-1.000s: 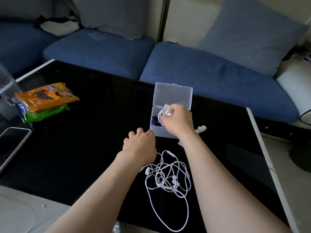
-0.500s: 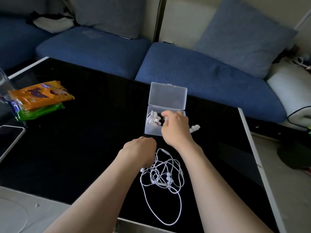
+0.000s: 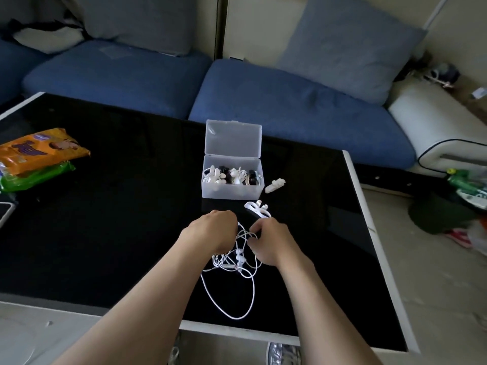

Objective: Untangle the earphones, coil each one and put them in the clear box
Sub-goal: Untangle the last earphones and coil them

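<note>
Head view: my left hand (image 3: 210, 233) and right hand (image 3: 268, 242) pinch tangled earphones (image 3: 238, 262) (clear box (image 3: 232, 192) at twelve o'clock); I'd loosen loops gently.

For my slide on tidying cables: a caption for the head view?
Left hand and right hand grip tangled earphones on a table before the open box.

Black table (image 3: 118, 233) bears clear box (image 3: 232, 193), tangled earphones (image 3: 239, 258), packets (image 3: 39, 154), perhaps a phone (image 3: 4, 214).
</note>
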